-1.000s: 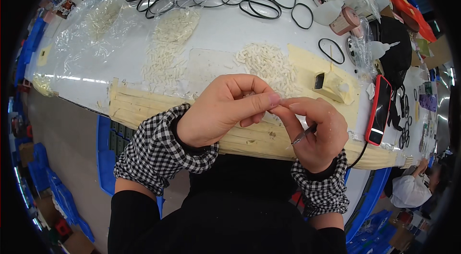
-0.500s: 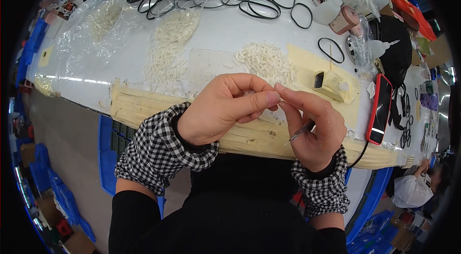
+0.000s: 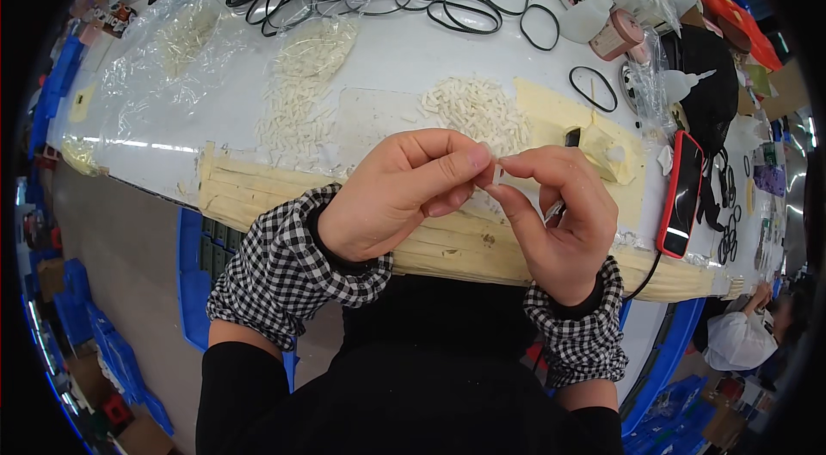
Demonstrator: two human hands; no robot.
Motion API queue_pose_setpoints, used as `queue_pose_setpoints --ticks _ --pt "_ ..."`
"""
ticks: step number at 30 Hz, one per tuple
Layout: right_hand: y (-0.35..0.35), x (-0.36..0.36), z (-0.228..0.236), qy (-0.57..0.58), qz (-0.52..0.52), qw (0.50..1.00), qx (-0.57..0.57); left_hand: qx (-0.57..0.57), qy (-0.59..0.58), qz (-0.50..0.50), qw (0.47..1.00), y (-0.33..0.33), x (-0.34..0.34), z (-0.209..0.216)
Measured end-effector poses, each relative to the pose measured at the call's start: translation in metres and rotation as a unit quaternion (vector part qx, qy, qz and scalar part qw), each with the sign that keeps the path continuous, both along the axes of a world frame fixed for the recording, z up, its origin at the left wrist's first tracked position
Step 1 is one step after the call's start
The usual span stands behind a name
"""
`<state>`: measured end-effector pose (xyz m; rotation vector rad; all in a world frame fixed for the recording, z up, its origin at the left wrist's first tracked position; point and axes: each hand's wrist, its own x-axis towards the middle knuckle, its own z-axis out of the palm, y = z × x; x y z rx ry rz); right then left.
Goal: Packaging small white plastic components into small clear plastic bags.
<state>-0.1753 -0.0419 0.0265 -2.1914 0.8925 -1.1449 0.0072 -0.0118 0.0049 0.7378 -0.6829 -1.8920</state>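
Over the table's front edge my left hand (image 3: 400, 192) is closed, its thumb pressed on the index finger; what it pinches is mostly hidden. Facing it, my right hand (image 3: 568, 222) has thumb and index finger slightly parted, almost touching the left fingertips. A tiny white piece (image 3: 500, 172) shows between the fingertips of the two hands. Tucked in the curled fingers of my right hand is a slim metal tool (image 3: 555, 214), only partly visible. Just beyond the hands lies a heap of short white tube-like pieces (image 3: 473, 106).
More white pieces (image 3: 297, 115) spill from a clear bag at left. Black rubber-like rings (image 3: 465, 14) cover the back. A tape-wrapped block (image 3: 611, 154) sits right of the heap, near a red-cased phone (image 3: 680, 197). A pink cup (image 3: 616, 35) stands behind. Another person (image 3: 742, 339) is at far right.
My right thumb and index finger have spread apart, uncovering the tiny white piece. The metal tool has turned and is now more hidden in my right hand. My left hand has barely moved.
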Motion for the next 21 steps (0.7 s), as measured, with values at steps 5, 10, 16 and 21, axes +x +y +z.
queue_pose_setpoints --ticks 5,10,16,21 --pt "0.0005 0.0011 0.0006 0.009 -0.005 1.0 -0.016 -0.008 -0.018 0.026 0.999 0.0007 -0.0025 -0.0034" --pt "0.0013 0.0019 0.002 0.024 -0.003 0.999 -0.03 -0.024 -0.043 0.003 0.999 -0.0002 -0.0004 -0.0045" --pt "0.003 0.0005 0.0038 0.012 0.013 1.0 -0.02 -0.03 -0.004 -0.016 0.999 0.0 0.0006 -0.0077" --pt "0.0008 -0.0003 0.0022 0.015 0.003 1.0 -0.027 -0.035 -0.02 -0.017 0.999 0.0001 0.0032 -0.0048"
